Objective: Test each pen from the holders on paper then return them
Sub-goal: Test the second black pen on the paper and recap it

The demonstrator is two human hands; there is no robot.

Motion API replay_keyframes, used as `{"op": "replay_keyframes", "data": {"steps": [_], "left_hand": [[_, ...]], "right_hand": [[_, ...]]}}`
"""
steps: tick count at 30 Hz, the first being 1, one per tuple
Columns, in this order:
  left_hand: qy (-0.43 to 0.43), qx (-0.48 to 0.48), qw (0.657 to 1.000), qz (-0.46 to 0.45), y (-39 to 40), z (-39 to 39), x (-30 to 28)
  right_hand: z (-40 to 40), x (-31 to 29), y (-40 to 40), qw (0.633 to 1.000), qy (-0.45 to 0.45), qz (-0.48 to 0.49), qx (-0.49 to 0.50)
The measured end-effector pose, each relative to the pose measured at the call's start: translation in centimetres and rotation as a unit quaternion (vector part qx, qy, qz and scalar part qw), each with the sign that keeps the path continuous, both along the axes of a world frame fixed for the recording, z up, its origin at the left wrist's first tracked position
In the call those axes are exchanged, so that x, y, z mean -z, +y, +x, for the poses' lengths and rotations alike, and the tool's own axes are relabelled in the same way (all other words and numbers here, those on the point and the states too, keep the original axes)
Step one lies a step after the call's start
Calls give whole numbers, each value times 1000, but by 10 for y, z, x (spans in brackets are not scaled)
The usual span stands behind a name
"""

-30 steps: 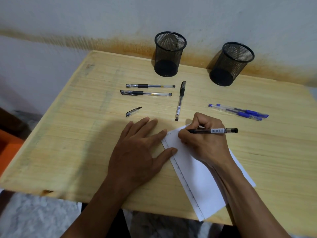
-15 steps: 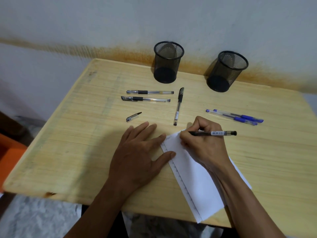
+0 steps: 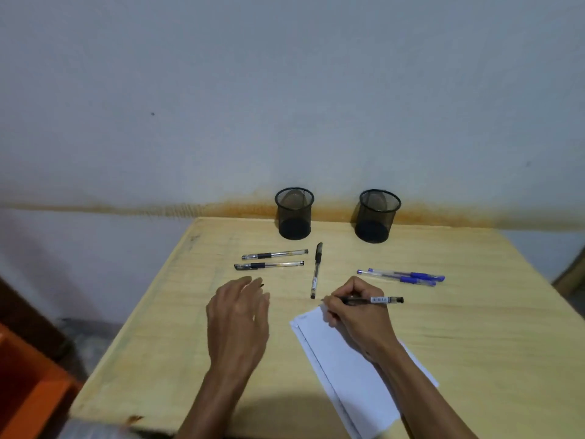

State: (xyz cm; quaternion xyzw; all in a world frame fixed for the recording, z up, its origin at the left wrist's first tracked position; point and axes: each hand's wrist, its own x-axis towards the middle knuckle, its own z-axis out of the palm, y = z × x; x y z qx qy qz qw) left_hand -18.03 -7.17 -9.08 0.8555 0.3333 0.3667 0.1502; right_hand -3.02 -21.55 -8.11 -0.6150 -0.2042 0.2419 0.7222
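Note:
My right hand (image 3: pixel 357 315) grips an uncapped black pen (image 3: pixel 376 300) lying level, its tip just past the far corner of the white paper (image 3: pixel 348 365). My left hand (image 3: pixel 239 318) hovers with loose fingers left of the paper, over a pen cap (image 3: pixel 261 285) of which only a tip shows. Two black pens (image 3: pixel 272 260) lie side by side beyond that hand. A third black pen (image 3: pixel 316 270) lies pointing toward me. Two blue pens (image 3: pixel 402 276) lie at the right. Two black mesh holders, the left holder (image 3: pixel 295 213) and the right holder (image 3: pixel 376 216), stand at the wall with no pens showing.
The wooden table (image 3: pixel 474 312) butts against a grey wall with a rusty stain line. An orange object (image 3: pixel 28 388) sits on the floor at the lower left. The paper overhangs the table's near edge.
My left hand has lifted off the paper's edge and moved left and forward over the pen cap. My right hand raised the pen tip off the paper. The camera tilted up.

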Motion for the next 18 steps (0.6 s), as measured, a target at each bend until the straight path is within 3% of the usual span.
{"op": "replay_keyframes", "data": {"steps": [2,5,8,11,13,18], "left_hand": [[57,-50,997,-24,14,2,-7],[175,-44,983,-39,27,2,-8],[203,-21,979,-4,29,0,-5],[153,-2,988,-34,16,-4,-17],[66,41,990,-117,-3,-7,-32],[-121,139,924,-335,-58,-5,-67]], "right_hand": [[-2,-3,-1,1000,9,-8,3],[-3,-13,-3,999,38,-10,20],[-5,-29,-10,997,63,-2,33],[-13,-47,-21,998,46,11,41],[-20,-58,-33,999,26,14,33],[-41,-86,-71,999,-28,32,14]]}}
